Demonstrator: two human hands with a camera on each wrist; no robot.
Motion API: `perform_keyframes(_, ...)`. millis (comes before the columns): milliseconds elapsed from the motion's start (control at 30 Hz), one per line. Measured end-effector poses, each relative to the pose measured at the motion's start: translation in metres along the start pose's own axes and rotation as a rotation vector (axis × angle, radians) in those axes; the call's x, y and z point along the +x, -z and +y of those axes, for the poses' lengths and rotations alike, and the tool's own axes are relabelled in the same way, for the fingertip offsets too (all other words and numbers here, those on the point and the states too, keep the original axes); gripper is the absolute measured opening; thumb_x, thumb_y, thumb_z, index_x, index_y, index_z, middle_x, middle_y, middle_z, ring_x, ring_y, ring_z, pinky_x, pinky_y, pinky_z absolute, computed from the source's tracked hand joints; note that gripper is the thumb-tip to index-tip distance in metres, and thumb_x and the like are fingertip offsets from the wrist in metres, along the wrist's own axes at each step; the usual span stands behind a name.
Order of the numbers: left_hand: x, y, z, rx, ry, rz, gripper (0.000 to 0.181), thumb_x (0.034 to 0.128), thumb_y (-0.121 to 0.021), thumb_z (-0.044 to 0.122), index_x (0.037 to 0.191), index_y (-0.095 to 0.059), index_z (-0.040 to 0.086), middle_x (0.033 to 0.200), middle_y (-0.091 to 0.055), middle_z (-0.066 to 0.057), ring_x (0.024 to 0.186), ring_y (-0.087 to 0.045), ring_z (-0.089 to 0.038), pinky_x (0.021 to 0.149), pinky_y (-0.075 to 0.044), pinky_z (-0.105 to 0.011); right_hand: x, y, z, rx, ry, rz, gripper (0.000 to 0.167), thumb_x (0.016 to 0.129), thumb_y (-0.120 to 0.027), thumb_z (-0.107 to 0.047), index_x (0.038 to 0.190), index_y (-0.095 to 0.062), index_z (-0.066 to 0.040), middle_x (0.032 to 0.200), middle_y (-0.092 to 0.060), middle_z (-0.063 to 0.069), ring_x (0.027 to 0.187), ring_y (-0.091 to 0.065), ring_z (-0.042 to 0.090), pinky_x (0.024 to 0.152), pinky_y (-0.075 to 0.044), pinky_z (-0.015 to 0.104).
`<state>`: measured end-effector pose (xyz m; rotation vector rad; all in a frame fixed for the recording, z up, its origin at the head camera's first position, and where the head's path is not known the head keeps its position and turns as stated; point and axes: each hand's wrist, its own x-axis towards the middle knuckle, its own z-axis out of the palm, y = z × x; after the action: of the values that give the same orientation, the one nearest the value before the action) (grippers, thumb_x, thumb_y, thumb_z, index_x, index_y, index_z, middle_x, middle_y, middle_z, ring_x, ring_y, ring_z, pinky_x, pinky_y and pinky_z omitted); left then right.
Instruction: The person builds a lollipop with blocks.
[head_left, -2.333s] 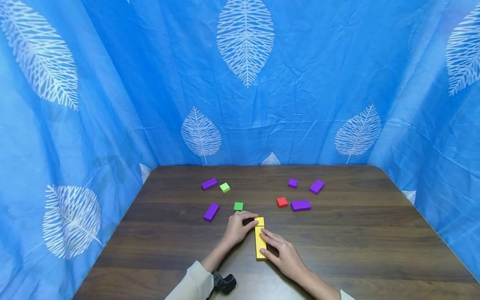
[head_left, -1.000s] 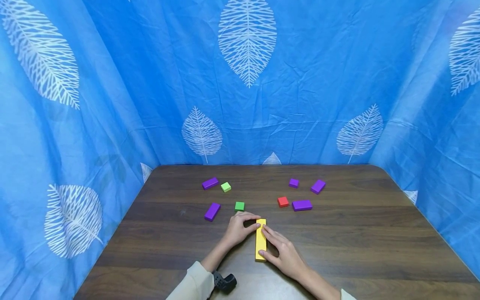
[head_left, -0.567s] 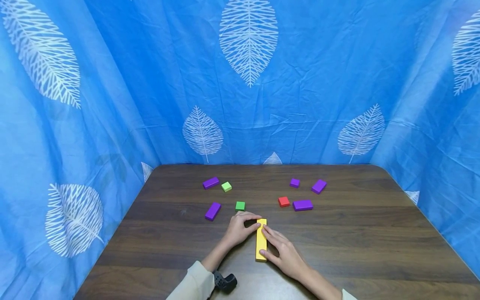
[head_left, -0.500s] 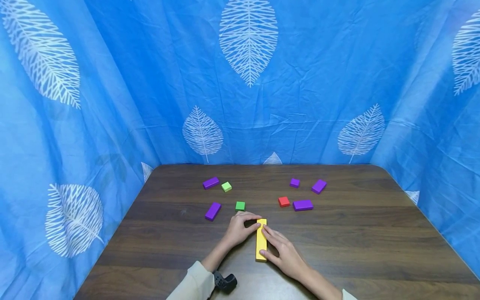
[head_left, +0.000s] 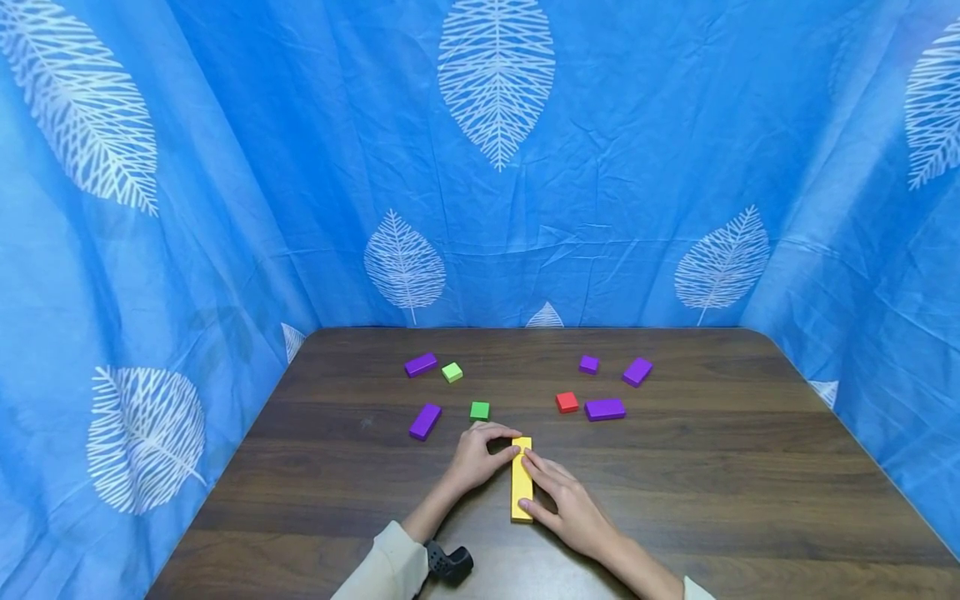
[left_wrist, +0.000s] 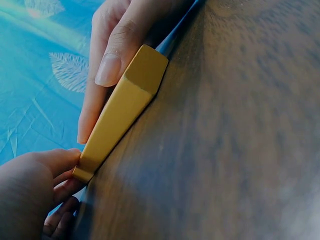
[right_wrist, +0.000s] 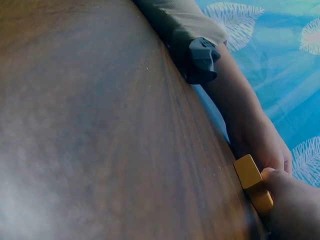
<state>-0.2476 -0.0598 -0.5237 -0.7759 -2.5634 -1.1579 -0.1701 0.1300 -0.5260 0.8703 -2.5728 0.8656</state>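
Both hands on a pair of yellow blocks
So the long yellow rectangular block (head_left: pixel 519 483) lies on the dark wood-grain table (head_left: pixel 720 483), small yellow block (head_left: pixel 522 442) right up against its far end. Left hand (head_left: pixel 475 458) pinches the small one with thumb and finger; right hand (head_left: pixel 567 507) rests fairly straight fingers on the long one. Past the long block: a green square block (head_left: pixel 479 410) leftward, a red one (head_left: pixel 567 402) rightward.
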Motion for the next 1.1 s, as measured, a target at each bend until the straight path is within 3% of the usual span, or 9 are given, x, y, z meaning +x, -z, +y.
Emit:
perform_keyframes(833, -0.001, 0.001, 0.002, 0.002, 0.01, 0.002, 0.022, 0.0813, -0.071, 0.023, 0.102, -0.072, 0.015, 0.099, -0.067, 0.004, 0.095, -0.057, -0.014, 0.085, -0.044, -0.032, 0.0, 0.0, -0.001, -0.021, -0.019, -0.029, 0.057, 0.09, -0.058, -0.039, 0.134, -0.048, -0.004, 0.14, -0.042, 0.007, 0.124, -0.044, 0.025, 0.097, -0.039, 0.043)
perform_keyframes(1100, 0.003, 0.014, 0.002, -0.092, 0.003, 0.099, 0.019, 0.0831, -0.069, 0.019, 0.101, -0.071, 0.013, 0.099, -0.068, 0.002, 0.096, -0.061, -0.015, 0.086, -0.048, -0.034, 0.0, 0.0, -0.001, -0.012, -0.007, -0.015, 0.056, 0.09, -0.059, -0.037, 0.133, -0.049, -0.003, 0.139, -0.044, 0.008, 0.123, -0.044, 0.025, 0.097, -0.039, 0.044)
